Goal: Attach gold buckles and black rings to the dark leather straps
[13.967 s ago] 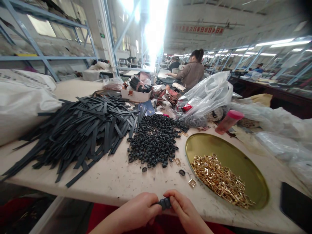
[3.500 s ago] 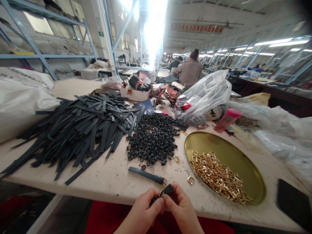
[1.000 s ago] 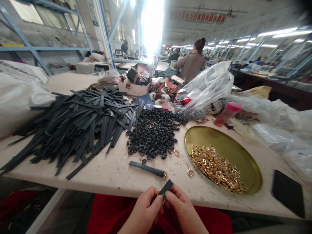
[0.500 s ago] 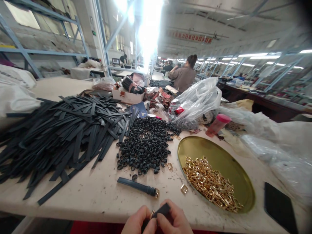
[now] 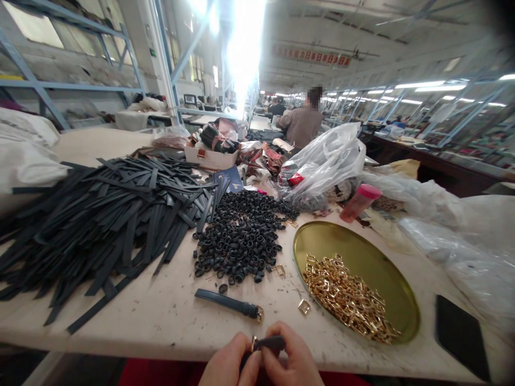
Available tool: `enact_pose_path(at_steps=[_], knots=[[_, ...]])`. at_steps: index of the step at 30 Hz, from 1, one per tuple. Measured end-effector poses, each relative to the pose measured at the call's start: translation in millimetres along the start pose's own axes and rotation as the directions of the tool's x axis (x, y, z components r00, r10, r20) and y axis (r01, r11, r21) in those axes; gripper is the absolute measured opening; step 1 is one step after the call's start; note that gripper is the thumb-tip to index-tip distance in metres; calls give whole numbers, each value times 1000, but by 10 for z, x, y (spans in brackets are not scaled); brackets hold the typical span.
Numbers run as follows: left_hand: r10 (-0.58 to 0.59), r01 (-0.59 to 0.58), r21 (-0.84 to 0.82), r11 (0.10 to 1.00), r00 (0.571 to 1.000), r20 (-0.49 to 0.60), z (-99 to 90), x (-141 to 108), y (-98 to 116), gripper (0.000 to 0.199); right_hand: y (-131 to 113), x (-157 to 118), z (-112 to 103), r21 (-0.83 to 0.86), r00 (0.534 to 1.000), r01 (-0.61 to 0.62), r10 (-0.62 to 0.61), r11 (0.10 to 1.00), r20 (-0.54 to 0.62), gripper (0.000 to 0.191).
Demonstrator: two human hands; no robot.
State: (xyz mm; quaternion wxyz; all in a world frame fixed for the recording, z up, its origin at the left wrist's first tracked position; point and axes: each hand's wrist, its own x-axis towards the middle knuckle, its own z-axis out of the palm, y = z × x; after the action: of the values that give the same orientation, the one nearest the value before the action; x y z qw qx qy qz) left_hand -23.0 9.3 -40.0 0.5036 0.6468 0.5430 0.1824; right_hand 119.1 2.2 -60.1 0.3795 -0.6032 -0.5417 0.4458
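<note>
Head view | dark strap [image 5: 271, 342]: 6 o'clock, pinched between both hands | left hand [image 5: 231, 360]: fingers closed on it beside the gold buckle [image 5: 254, 343] | right hand [image 5: 292, 356]: fingers gripping its 3-o'clock end | second strap [image 5: 226, 303]: 11 o'clock of the hands

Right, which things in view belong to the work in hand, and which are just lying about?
Likely part of the work:
held strap and gold buckle, in both hands
buckled strap on the table
dark strips
small dark loops
loose gold buckles on the round tray

Probably just lying about:
pink-lidded container
clear plastic bag
blue booklet
flat black slab
</note>
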Motion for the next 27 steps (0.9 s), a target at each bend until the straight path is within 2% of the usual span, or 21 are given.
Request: enact_pose_path(at_steps=[3,5,7,8,11,13,14,15,16,19,21,24,27], knots=[[34,-35,13,999,999,36,-47,20,-10,25,4,44,-34,92,994,-64,55,994,94,9],[2,0,-38,999,998,60,-65,39,-21,24,-30,40,-61,82,988,-43,30,996,148,11],[-53,64,-159,985,996,74,-69,61,-25,15,-106,24,-105,32,979,7,-14,999,202,14],[-67,83,-225,971,995,81,-68,72,-25,12,-156,26,-140,19,968,21,-25,1000,251,15],[-47,74,-322,944,995,91,-72,122,-14,28,-296,158,-300,-11,908,29,-22,1000,418,14],[-46,71,-317,946,995,86,-86,176,-6,25,-336,407,-437,-161,932,110,-45,981,361,16],[-59,80,-315,946,995,76,-95,209,-2,25,-332,579,-503,-290,967,160,-90,944,240,18],[-73,88,-317,944,996,59,-103,244,0,26,-315,774,-562,-460,984,180,-151,870,99,21],[-82,90,-321,943,996,39,-111,277,2,26,-287,979,-612,-524,984,167,-178,835,29,19],[-67,63,-330,942,998,1,-132,356,-2,23,-185,1538,-692,-617,977,137,-208,775,-44,12],[-57,47,-337,940,998,-21,-151,380,-13,21,-135,1765,-706,-645,978,120,-203,754,-55,10],[-83,55,-348,936,994,-68,-195,388,-20,22,-117,1797,-710,-636,978,114,-199,763,-63,9],[-124,74,-381,922,986,-108,-224,407,15,24,-161,1488,-668,-571,984,127,-174,811,-29,12]])
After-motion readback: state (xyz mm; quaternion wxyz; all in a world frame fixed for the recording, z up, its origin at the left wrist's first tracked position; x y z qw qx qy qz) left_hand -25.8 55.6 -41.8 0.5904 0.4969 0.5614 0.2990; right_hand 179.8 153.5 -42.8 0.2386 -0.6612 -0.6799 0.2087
